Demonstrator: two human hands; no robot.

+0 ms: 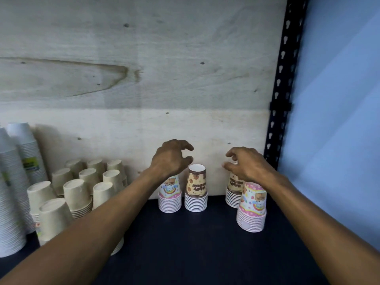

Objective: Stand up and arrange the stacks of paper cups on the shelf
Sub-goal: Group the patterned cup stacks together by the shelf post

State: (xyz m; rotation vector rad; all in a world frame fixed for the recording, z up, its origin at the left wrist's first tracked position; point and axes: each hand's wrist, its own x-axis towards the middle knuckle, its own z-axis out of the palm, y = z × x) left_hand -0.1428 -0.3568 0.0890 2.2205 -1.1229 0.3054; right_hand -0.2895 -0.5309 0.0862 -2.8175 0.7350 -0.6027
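Observation:
Several printed cup stacks stand upside down on the dark shelf (185, 243). A pink stack (169, 199) and a brown stack (195, 190) stand side by side at the back wall. Further right are a second brown stack (233, 192) and, in front of it, a second pink stack (251, 208). My left hand (171, 158) hovers above the left pink stack, fingers loosely curled, holding nothing. My right hand (244, 163) hovers over the right brown stack, fingers curled and empty, hiding that stack's top.
Several stacks of plain beige cups (78, 194) fill the shelf's left side. Tall white cup stacks (12, 182) lean at the far left. A plywood back wall (144, 79) and a black perforated upright (281, 99) bound the shelf.

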